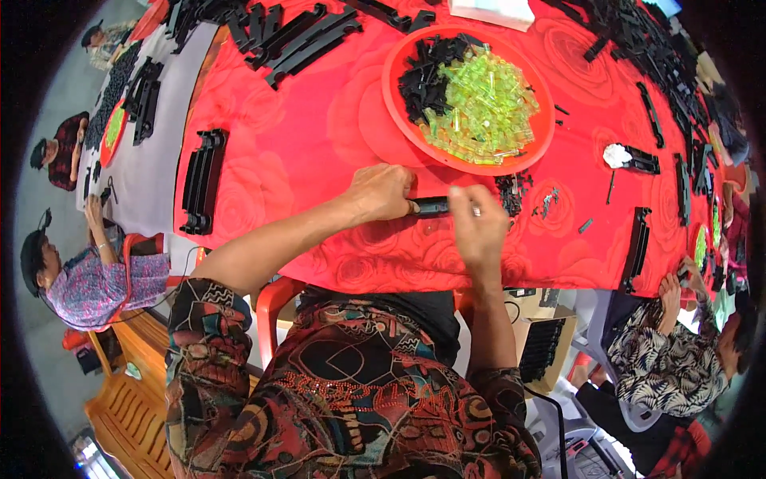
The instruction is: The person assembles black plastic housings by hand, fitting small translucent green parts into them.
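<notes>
My left hand (379, 193) is closed on the left end of a black plastic bar (433, 207), holding it low over the red tablecloth. At the bar's right end my right hand (480, 223) is closed, fingers curled. A small silvery bit shows between those fingers, too little of it to name. Just beyond my hands stands a round red tray (544, 148). Small black plastic pieces (427, 80) fill its left part, and clear yellow-green vials (487, 108) heap up in the rest. Small black bits (513, 191) lie right of my right hand.
Long black plastic frames (203, 182) lie at the left, with more stacked at the far left and right. A white lump (616, 156) with a thin rod sits at the right beside a black part. Co-workers sit at both sides. A carton (546, 347) of black parts stands below the table edge.
</notes>
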Motion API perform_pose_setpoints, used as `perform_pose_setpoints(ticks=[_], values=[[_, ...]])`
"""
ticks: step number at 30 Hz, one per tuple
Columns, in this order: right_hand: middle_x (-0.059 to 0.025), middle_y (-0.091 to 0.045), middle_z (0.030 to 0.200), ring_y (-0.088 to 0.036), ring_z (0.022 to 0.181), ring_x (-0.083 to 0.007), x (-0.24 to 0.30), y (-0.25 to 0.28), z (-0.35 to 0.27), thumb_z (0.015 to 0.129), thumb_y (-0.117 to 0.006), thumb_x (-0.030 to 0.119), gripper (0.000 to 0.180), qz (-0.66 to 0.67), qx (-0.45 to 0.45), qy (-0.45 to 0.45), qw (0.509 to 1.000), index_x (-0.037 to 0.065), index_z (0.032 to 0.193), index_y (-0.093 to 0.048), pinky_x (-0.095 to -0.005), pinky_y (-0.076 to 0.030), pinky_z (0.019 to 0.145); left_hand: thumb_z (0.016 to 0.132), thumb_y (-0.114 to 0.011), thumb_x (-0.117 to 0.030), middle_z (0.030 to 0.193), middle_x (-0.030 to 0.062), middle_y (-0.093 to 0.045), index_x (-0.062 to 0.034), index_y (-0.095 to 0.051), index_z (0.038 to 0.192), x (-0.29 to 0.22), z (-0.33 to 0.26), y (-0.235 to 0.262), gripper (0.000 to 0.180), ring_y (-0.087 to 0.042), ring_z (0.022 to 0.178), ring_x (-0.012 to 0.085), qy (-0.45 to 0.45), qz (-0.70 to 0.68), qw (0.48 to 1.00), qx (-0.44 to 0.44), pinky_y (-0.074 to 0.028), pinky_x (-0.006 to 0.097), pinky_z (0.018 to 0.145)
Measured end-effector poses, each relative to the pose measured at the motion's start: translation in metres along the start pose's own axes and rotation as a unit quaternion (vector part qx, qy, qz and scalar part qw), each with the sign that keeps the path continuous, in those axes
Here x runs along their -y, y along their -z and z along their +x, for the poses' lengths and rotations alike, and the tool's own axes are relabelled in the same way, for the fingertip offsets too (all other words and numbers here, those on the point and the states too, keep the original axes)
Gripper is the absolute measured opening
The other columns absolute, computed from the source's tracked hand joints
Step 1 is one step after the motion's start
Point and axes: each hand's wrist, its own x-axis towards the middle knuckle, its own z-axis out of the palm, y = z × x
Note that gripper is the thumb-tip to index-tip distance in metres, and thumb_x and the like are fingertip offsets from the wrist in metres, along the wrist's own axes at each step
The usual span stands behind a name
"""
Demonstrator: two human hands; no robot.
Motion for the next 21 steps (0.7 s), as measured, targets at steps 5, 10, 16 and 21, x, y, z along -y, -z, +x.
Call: perform_pose_setpoints(ticks=[5,10,16,21], values=[[0.0028,-0.034,0.047,-0.032,0.038,-0.0065,0.007,0.021,0.003,0.090,-0.039,0.023,0.034,0.434,-0.082,-0.088,0.893,-0.003,0.076,-0.055,-0.0223,-0.027,0.036,0.063,-0.071,-0.030,0.073,0.0146,-0.061,-0.0050,-0.061,0.071,0.000,0.000,-0.001,0.028,-0.060,0.076,0.0315,-0.008,0.020,1.000,0.007,-0.046,0.043,0.061],[0.0029,-0.025,0.048,-0.023,0.036,-0.0065,0.006,0.000,0.014,0.086,-0.033,0.013,0.025,0.606,-0.159,-0.003,0.779,-0.004,0.095,-0.048,-0.0209,-0.025,0.033,0.062,-0.071,-0.031,0.073,0.0158,-0.061,-0.0044,-0.061,0.070,-0.002,-0.002,-0.001,0.030,-0.060,0.075,0.0316,-0.018,0.004,1.000,-0.013,-0.046,0.043,0.061],[0.0016,-0.027,0.050,-0.026,0.037,-0.0074,0.005,-0.019,0.013,0.082,-0.034,0.007,0.019,0.604,-0.218,-0.055,0.765,-0.001,0.094,-0.046,-0.0220,-0.028,0.033,0.061,-0.071,-0.033,0.067,0.0169,-0.060,-0.0027,-0.061,0.068,-0.001,-0.005,-0.003,0.033,-0.060,0.070,0.0327,-0.021,0.001,0.999,-0.033,-0.045,0.044,0.060],[0.0014,-0.028,0.049,-0.025,0.037,-0.0071,0.000,-0.023,0.014,0.081,-0.034,0.005,0.016,0.570,-0.244,-0.059,0.782,0.000,0.090,-0.046,-0.0215,-0.026,0.032,0.062,-0.070,-0.034,0.066,0.0178,-0.059,-0.0025,-0.060,0.066,0.001,-0.005,-0.004,0.033,-0.060,0.069,0.0333,-0.030,-0.004,0.999,-0.044,-0.045,0.044,0.059]])
